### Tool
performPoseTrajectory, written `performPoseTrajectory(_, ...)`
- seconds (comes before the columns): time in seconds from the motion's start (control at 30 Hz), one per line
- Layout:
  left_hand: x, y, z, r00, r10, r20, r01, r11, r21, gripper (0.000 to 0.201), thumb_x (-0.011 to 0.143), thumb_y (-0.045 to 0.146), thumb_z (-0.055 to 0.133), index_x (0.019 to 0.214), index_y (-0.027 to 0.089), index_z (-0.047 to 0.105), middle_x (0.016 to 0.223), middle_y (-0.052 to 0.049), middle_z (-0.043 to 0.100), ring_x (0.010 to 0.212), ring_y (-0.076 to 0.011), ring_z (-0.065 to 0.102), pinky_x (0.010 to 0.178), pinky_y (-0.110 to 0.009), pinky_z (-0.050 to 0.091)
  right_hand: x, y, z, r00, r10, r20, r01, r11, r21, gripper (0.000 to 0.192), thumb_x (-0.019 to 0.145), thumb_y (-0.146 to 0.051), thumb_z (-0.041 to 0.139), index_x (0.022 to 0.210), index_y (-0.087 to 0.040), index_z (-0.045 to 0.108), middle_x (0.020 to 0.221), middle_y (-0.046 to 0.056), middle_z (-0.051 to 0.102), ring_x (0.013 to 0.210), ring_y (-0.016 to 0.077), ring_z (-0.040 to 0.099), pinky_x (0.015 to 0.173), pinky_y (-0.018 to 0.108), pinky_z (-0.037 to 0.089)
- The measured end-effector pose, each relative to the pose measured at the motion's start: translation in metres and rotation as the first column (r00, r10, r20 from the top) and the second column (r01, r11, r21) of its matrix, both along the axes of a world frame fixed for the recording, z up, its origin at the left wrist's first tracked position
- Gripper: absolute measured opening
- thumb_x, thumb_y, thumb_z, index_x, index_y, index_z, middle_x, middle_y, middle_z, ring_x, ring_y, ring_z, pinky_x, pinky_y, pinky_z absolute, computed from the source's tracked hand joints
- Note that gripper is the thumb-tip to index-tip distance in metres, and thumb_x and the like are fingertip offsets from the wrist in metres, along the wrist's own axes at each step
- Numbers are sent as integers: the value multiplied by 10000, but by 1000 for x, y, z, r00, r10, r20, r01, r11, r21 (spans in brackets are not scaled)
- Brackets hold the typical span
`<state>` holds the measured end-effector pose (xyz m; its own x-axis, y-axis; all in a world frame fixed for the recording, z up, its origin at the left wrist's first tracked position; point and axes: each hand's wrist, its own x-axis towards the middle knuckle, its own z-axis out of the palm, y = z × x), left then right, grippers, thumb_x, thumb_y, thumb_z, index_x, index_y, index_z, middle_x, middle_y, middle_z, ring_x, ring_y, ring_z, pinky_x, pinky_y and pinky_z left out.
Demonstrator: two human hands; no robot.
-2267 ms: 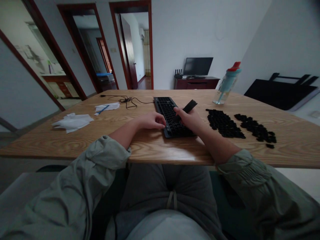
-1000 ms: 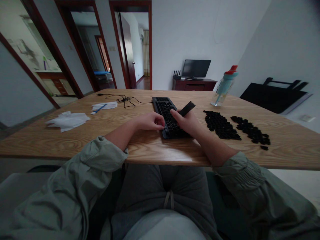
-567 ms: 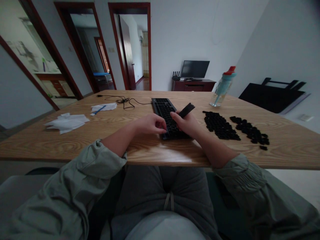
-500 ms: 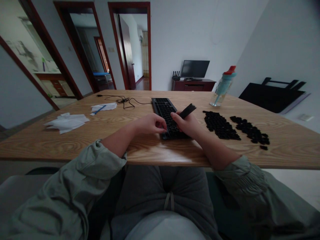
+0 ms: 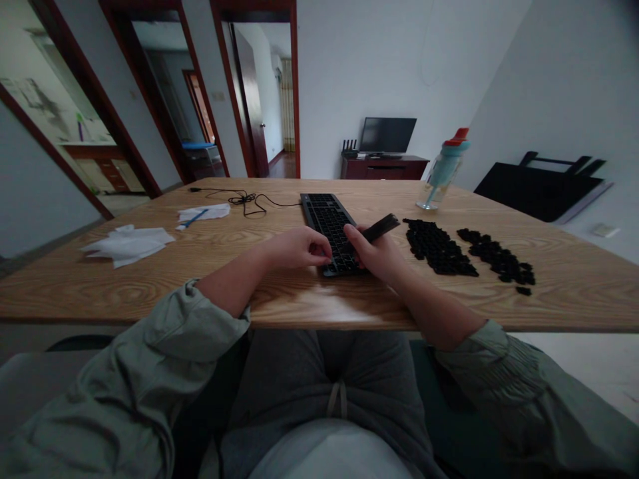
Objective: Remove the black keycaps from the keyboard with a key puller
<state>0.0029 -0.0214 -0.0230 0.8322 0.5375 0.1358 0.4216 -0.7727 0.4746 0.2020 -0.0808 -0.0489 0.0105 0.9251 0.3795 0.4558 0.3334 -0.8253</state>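
Note:
A black keyboard (image 5: 327,216) lies lengthwise away from me on the wooden table, its near end between my hands. My left hand (image 5: 297,247) is closed, with curled fingertips at the keyboard's near left edge, where they seem to hold it. In my right hand (image 5: 377,254) is a black brush-like tool (image 5: 382,227), gripped over the keyboard's near right side. Its upper end points up and right; the lower end is hidden by my fingers. Right of that hand lie a dense patch of loose black keycaps (image 5: 439,247) and a looser group of keycaps (image 5: 496,254).
A clear bottle (image 5: 442,174) with a red lid stands beyond the keycaps. Crumpled white tissue (image 5: 130,245) and a blue stick-like tool (image 5: 192,219) on another tissue (image 5: 214,211) lie at left. The coiled cable (image 5: 244,198) runs from the keyboard across the far left of the table (image 5: 239,293).
The brush-like tool has tilted lower to the right, and my right hand has shifted slightly. My left hand holds its place by the keyboard edge. The whole view has moved a little.

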Motion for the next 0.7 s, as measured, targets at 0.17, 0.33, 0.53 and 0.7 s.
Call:
performPoseTrajectory(0.17,0,2,-1,999,35,3,-35,999,15,189,795,283,634,881,138,721,697,-13,643,598,-94,518,570,-215,367,-2,6,-2,997,-24,-79,24,1000,-6,514,838,-703,466,718,-206,509,529,-22,473,444,121,460,415,249,349)
performPoseTrajectory(0.33,-1,4,-3,1000,28,-12,-28,999,25,201,798,302,625,882,144,716,694,-13,636,604,-98,520,577,-221,368,-2,4,-1,998,-51,29,48,993,108,509,863,-685,442,692,-209,497,553,-8,485,506,127,472,454,247,339)
performPoseTrajectory(0.53,-2,2,-2,999,35,-40,-34,999,40,215,800,307,611,883,137,711,691,-16,630,602,-103,516,560,-228,352,-1,4,-1,998,-53,45,48,992,119,504,870,-683,431,698,-213,494,568,-6,501,529,134,484,490,255,353)
performPoseTrajectory(0.7,-2,3,-2,997,33,-72,-30,998,54,209,799,308,598,870,141,701,699,-16,635,598,-102,519,551,-224,339,-1,9,-4,997,-54,45,48,991,126,477,872,-673,438,757,-217,519,596,-9,517,533,135,487,494,255,357)
